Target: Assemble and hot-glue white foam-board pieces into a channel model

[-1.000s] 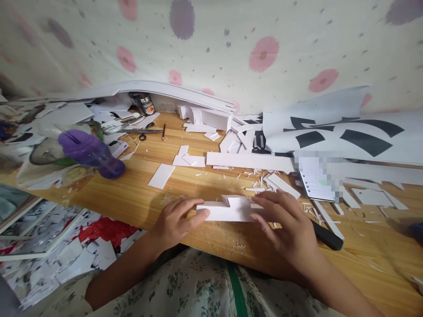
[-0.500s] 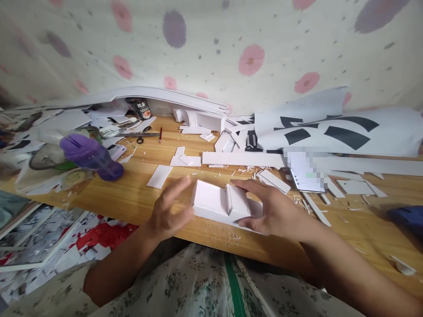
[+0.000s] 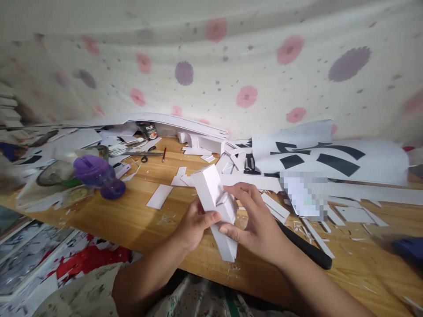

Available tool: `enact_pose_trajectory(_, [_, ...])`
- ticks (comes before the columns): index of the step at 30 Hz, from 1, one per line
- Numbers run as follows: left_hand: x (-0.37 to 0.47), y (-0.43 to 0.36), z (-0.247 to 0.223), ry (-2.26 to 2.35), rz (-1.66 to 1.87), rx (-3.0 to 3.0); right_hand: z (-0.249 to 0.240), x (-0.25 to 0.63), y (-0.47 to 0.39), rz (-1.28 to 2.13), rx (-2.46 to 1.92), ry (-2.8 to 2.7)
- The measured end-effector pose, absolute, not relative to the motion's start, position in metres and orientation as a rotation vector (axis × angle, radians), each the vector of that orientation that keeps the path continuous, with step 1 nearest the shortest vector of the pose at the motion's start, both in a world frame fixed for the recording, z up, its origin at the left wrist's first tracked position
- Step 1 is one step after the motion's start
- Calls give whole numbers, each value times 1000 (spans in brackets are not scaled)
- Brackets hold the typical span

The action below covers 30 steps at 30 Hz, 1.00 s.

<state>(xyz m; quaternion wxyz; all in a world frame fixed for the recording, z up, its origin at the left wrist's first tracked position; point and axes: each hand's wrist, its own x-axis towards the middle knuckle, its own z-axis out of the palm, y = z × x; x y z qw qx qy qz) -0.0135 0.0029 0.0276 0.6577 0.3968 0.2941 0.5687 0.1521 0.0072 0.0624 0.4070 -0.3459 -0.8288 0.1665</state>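
Observation:
A white hollow piece built from foam board [image 3: 208,189] is held up at a tilt above the table, near its front edge. My left hand [image 3: 194,224] is closed around its lower left side, with the thumb pressed on the near face. From the right, my right hand [image 3: 253,215] grips the same piece, thumb on the near side and fingertips at the upper edge beside its inner ridge. Its far side is hidden by my hands.
A purple bottle [image 3: 95,174] stands left, scissors [image 3: 145,154] and a pencil [image 3: 164,154] behind. White offcuts [image 3: 159,196] lie about. A phone [image 3: 304,196] and a long black object [image 3: 307,246] lie right. A printed sheet [image 3: 330,158] leans at the back.
The foam-board piece has been lifted off the table and tilted upright. My left hand, apart from it before, has taken hold. The long black object has come into view. The camera has tipped upward.

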Motion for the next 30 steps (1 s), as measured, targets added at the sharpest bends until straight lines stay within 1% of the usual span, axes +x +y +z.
enact_pose_trajectory(4, [-14, 13, 28, 637, 1235, 922, 60, 154, 15, 518, -745, -2066])
enact_pose_trajectory(8, [-13, 20, 23, 639, 1194, 947, 50, 153, 22, 593, -732, -2003])
enact_pose_trajectory(18, [-10, 20, 4, 635, 1163, 865, 43, 156, 24, 588, -771, -1992])
enact_pose_trajectory(30, [-11, 21, 8, 708, 1173, 807, 38, 155, 24, 565, -753, -1971])
